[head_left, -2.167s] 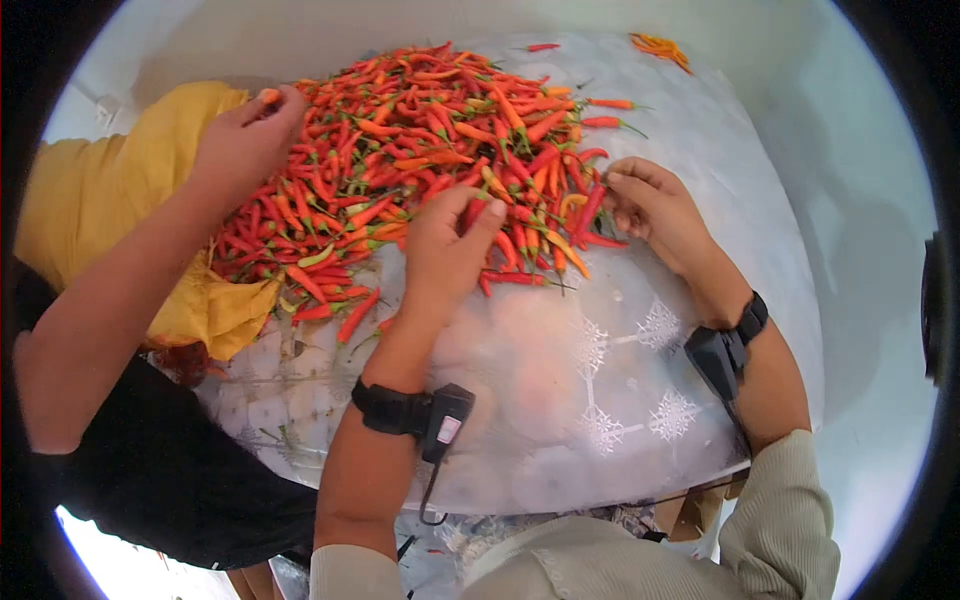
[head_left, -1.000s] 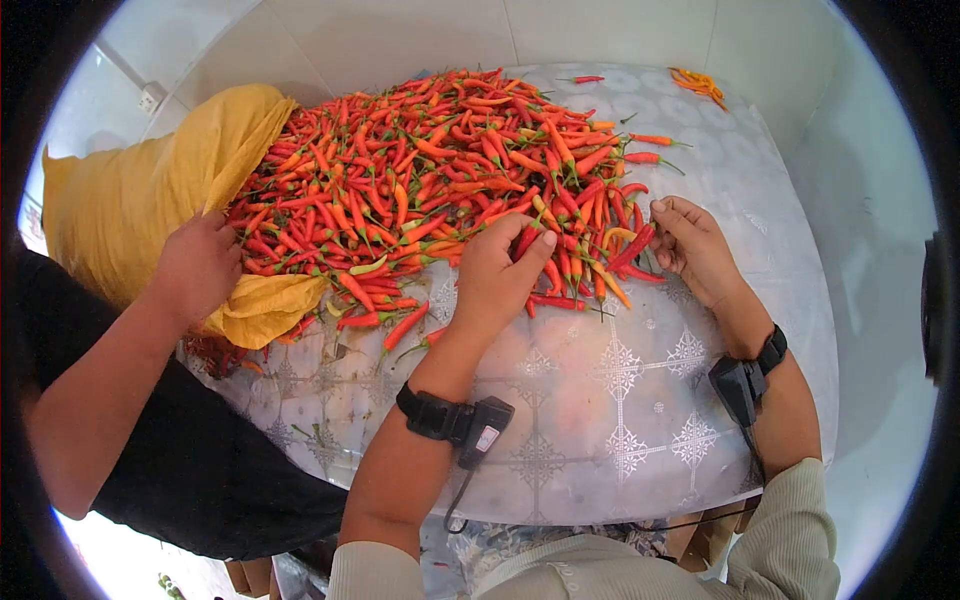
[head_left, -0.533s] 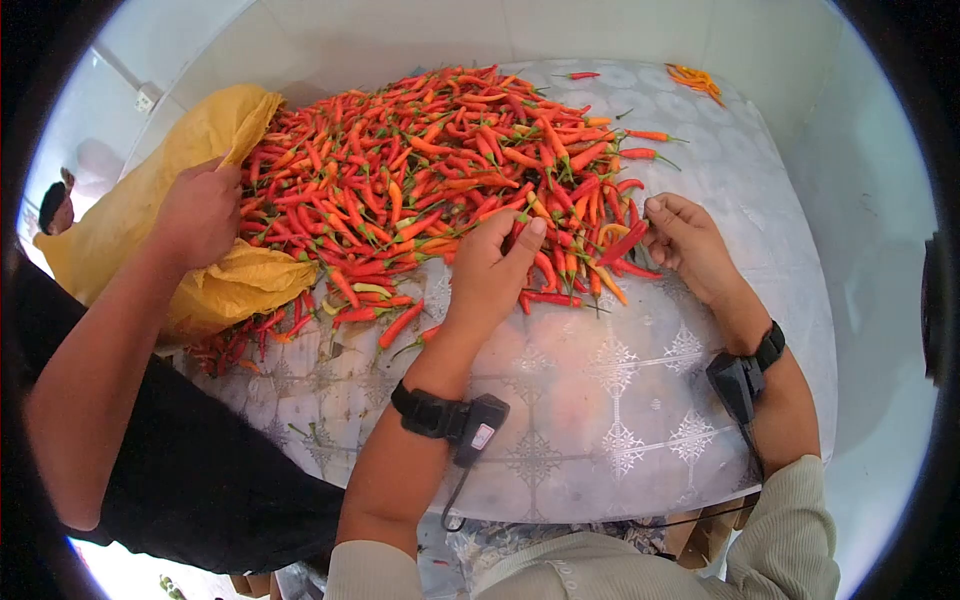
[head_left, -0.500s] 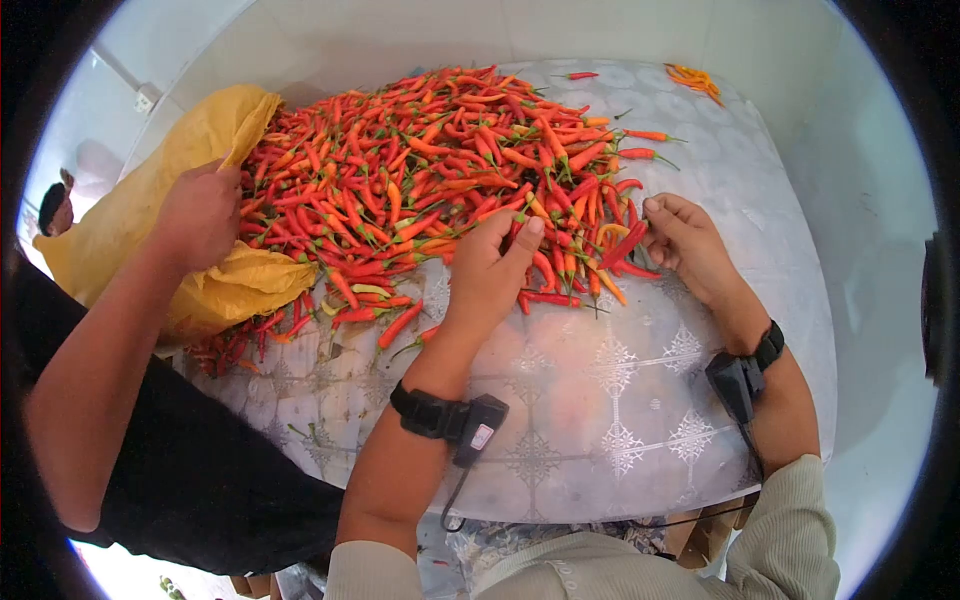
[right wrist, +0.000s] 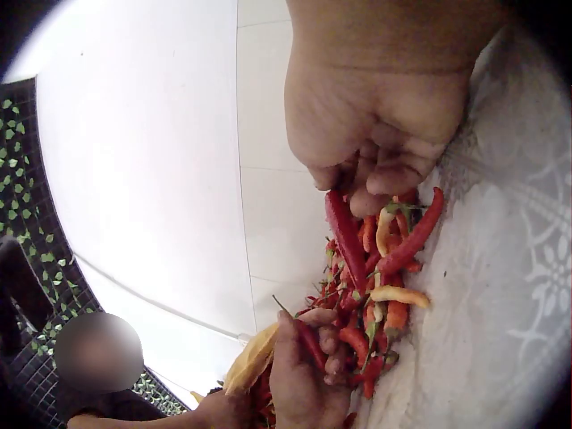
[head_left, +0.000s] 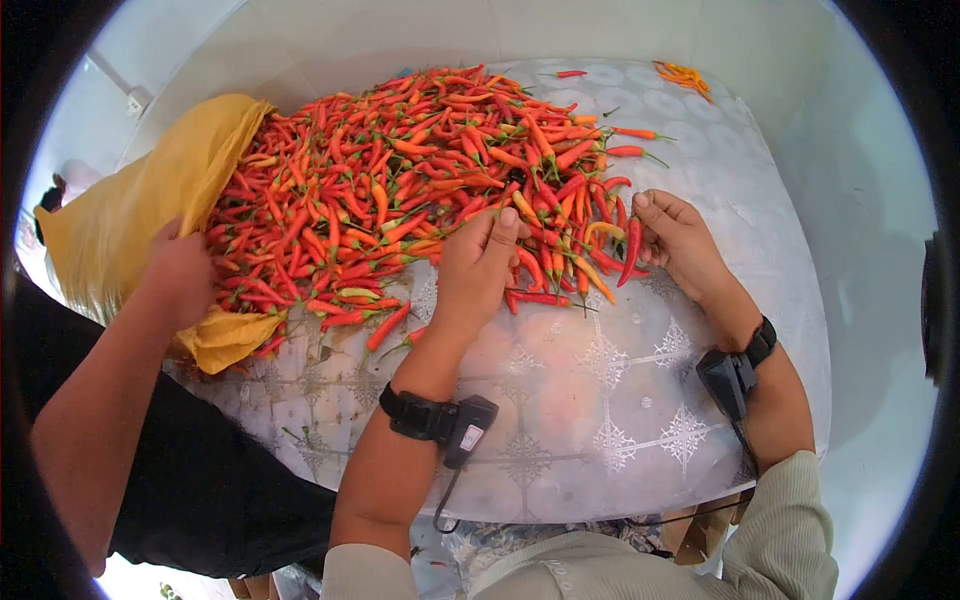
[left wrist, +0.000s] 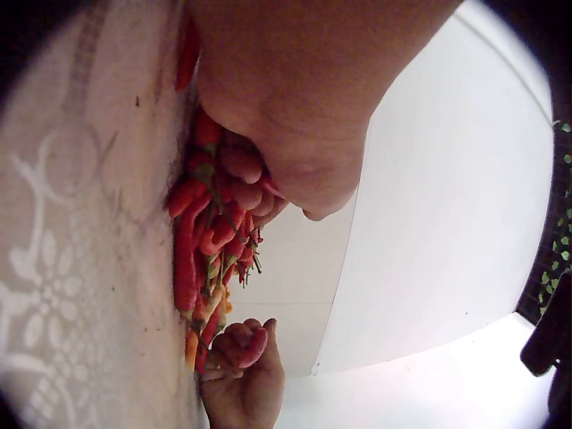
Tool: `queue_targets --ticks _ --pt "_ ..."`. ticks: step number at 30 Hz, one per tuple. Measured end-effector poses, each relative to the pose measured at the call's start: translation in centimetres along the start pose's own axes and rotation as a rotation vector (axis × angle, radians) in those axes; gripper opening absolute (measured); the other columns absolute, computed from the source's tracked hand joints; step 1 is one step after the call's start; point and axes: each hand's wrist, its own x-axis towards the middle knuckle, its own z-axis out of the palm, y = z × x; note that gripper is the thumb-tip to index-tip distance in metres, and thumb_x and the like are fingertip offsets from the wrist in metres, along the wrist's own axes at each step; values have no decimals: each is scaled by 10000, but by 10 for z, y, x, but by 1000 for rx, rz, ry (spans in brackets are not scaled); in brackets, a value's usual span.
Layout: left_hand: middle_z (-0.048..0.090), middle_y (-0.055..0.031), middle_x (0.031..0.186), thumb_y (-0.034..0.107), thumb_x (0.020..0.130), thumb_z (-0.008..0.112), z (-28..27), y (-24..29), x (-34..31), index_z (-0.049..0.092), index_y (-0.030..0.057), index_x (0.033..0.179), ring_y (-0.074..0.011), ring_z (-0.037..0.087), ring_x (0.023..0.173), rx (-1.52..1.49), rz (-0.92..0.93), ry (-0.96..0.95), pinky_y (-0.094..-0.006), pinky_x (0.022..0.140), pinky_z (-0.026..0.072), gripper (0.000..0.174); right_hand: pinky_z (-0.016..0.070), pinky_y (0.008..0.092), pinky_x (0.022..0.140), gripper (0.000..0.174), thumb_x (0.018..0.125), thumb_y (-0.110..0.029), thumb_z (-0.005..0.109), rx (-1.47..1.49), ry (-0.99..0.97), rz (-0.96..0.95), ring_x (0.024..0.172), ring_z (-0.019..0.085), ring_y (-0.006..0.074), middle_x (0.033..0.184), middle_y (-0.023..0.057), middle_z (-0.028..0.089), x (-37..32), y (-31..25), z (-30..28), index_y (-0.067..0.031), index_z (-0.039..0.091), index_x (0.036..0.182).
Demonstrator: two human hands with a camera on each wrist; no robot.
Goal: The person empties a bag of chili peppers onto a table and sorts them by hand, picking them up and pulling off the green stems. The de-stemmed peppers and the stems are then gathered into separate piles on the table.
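A wide heap of red and orange chili peppers (head_left: 340, 190) covers the far part of the table. My left hand (head_left: 475, 270) is at the near edge of the heap. Between its thumb and fingers it pinches a red chili pepper (right wrist: 310, 344), whose green stem points up in the right wrist view; the head view mostly hides that pepper. To the right, my right hand (head_left: 682, 242) pinches one end of another red chili pepper (head_left: 631, 250), which hangs down from the fingertips. A yellow chili pepper (right wrist: 400, 296) lies under it in the right wrist view.
Another person's hand (head_left: 178, 280) grips the mouth of a yellow sack (head_left: 150, 200) at the left. A small group of orange-yellow peppers (head_left: 684, 80) lies at the far right corner. A patterned clear cover (head_left: 560, 400) lies over the table, with a wall behind.
The other person's hand has gone from above the heap to the sack. The pepper in my right hand has swung from slanting to hanging. My left thumb has turned over its pepper.
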Motion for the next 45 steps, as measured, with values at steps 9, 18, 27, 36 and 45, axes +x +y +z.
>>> queue_targets --ticks 9,18,27,36,45 --pt "469 19 617 384 984 438 0 -4 0 612 20 894 -39 429 492 -14 5 -5 -184 457 363 413 364 201 483 283 938 -363 536 -15 13 -8 524 477 52 660 -39 523 2 3 -1 -90 594 896" --pt "479 7 617 400 978 444 -1 -5 1 612 12 890 -48 454 488 8 23 -12 -191 456 366 433 369 210 476 239 930 -318 561 40 14 -3 514 471 61 636 -41 506 3 4 -2 -83 591 894" --pt "505 -1 618 418 968 460 -1 -4 0 604 2 884 -53 465 491 -16 27 -1 -206 461 376 448 365 204 475 247 930 -335 561 67 16 -10 505 468 60 608 -45 491 3 6 -1 -102 586 851" --pt "478 12 603 409 974 451 -2 -2 0 614 5 882 -54 451 497 16 41 -9 -204 463 368 445 354 204 476 251 934 -334 557 61 20 -5 503 464 64 615 -45 491 1 2 1 -102 581 843" --pt "480 11 610 397 980 442 -2 -2 0 617 5 881 -54 452 510 29 43 -6 -205 480 370 441 362 201 469 256 936 -340 555 103 18 2 502 459 61 623 -43 495 2 4 0 -100 580 848"
